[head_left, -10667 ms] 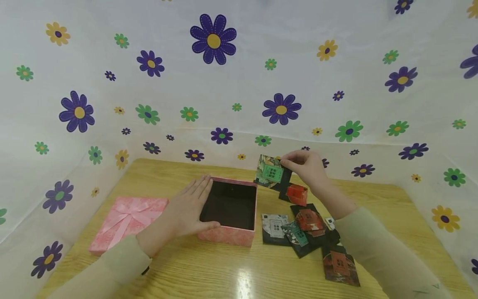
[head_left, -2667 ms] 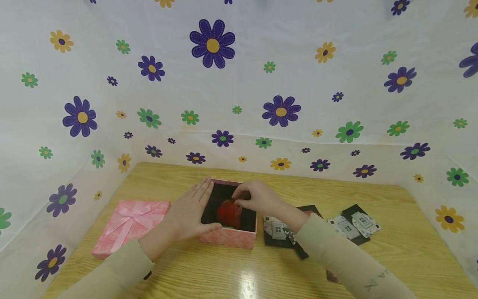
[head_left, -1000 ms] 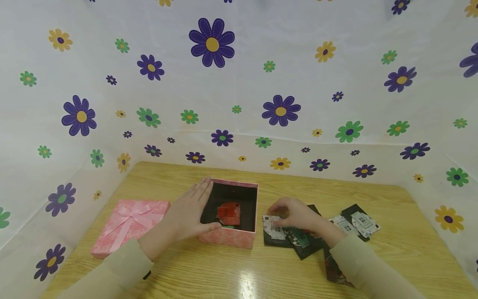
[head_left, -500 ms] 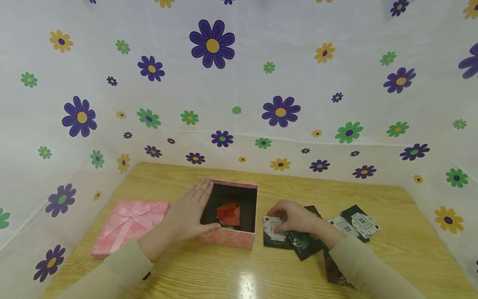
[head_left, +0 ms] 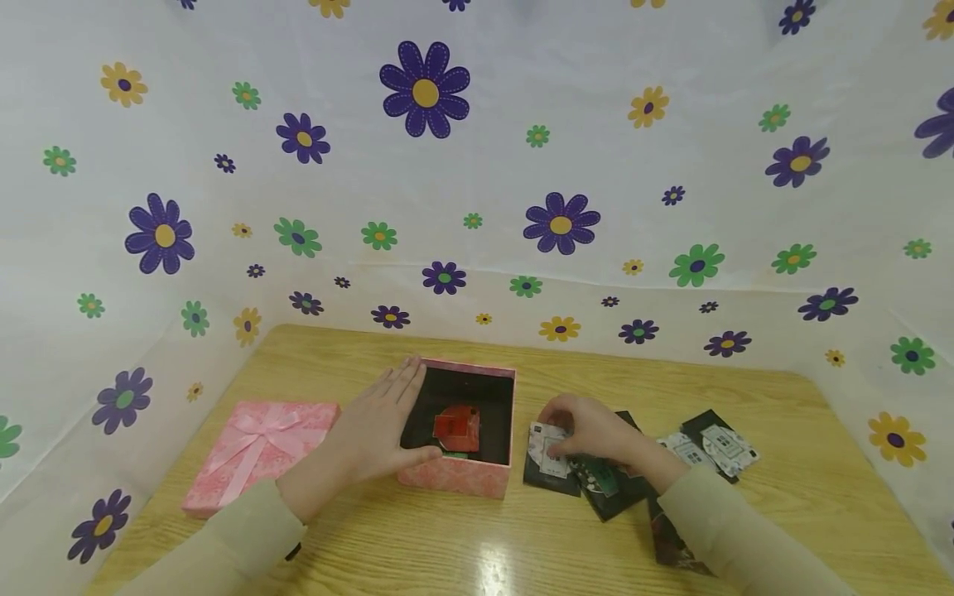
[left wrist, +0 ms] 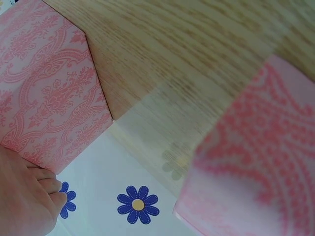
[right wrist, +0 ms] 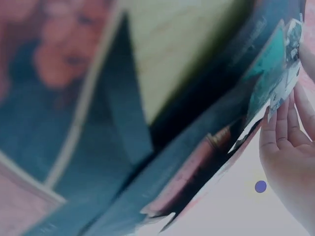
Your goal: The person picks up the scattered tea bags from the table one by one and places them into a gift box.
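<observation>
An open pink box [head_left: 456, 476] with a dark inside stands mid-table and holds a red packet [head_left: 456, 428]. My left hand [head_left: 376, 426] lies flat against the box's left wall [left wrist: 47, 93], fingers straight and thumb along the front rim. To the right of the box, my right hand [head_left: 585, 430] curls its fingers on a black packet with a white label [head_left: 547, 459] and lifts its top edge. In the right wrist view the fingers [right wrist: 283, 132] touch the edge of a dark packet [right wrist: 206, 137], seen blurred and very close.
The pink lid with a ribbon bow [head_left: 257, 447] lies left of the box. More dark packets [head_left: 715, 447] are spread on the wooden table [head_left: 462, 546] to the right, some under my right forearm. A flowered white sheet [head_left: 477, 165] walls in the table on three sides.
After putting the red packet in the box, my right hand went to the packets on the right and now lifts the white-labelled one's edge. The left hand has stayed on the box.
</observation>
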Demonstrator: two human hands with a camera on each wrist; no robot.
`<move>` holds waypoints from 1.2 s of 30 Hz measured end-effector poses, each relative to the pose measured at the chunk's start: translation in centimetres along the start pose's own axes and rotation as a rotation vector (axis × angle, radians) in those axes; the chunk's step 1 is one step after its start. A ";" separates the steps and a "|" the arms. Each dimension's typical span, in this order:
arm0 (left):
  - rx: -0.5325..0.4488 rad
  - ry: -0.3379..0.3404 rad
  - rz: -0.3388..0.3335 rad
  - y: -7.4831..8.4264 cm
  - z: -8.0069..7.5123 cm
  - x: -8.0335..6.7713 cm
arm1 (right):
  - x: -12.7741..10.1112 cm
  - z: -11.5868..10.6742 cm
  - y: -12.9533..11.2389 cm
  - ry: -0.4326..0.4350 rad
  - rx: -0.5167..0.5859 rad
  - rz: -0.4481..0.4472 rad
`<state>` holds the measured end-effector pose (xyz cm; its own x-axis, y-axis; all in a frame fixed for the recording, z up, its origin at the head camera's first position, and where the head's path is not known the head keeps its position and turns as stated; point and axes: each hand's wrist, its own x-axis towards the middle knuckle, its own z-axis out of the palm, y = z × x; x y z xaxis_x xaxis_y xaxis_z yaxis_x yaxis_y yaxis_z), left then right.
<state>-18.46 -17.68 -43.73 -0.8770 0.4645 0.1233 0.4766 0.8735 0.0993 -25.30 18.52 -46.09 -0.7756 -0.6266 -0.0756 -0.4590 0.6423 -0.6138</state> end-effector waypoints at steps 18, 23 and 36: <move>-0.015 0.012 0.005 0.2 0.0 -0.1 | 0.3 -4.2 -1.4 0.171 0.194 -0.057; -0.011 0.005 0.005 0.1 0.0 -0.1 | 0.2 -6.3 -2.3 0.268 0.125 -0.080; 0.022 -0.013 0.012 -0.1 -0.1 0.1 | 1.2 -11.4 -6.8 0.341 0.033 -0.032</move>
<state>-18.62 -17.77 -43.66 -0.8719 0.4769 0.1110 0.4859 0.8707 0.0760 -28.05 18.45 -33.06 -0.8638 -0.4588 0.2080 -0.4756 0.6068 -0.6368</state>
